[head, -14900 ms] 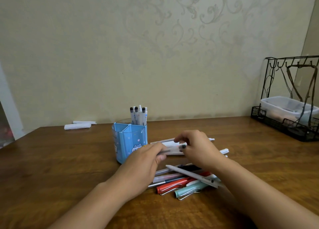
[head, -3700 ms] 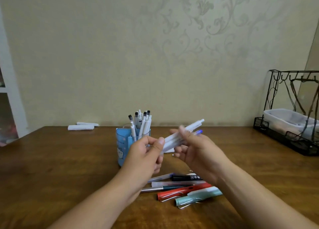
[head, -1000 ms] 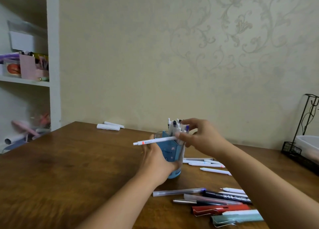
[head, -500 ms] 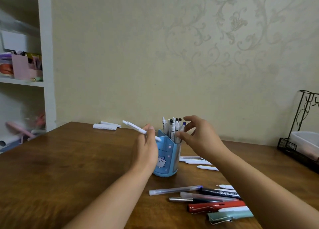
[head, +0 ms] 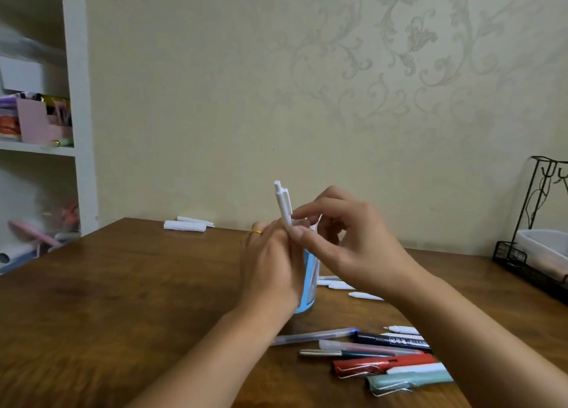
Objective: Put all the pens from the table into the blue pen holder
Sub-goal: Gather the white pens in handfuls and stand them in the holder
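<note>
My left hand holds a white click pen upright, clicker end up, right above the blue pen holder. My right hand pinches the same pen's lower part between thumb and forefinger. Both hands hide most of the holder and the pens inside it. Several pens lie on the table near me: a clear one, a black marker, a red one and a teal one. Behind my right wrist lie white pens.
A black wire rack with a clear plastic box stands at the table's right edge. White paper rolls lie at the back by the wall. A white shelf unit stands left of the table.
The white pen in my left hand has swung from slanting left to upright over the holder. My right hand has come across from the pens in the holder and taken hold of it.
</note>
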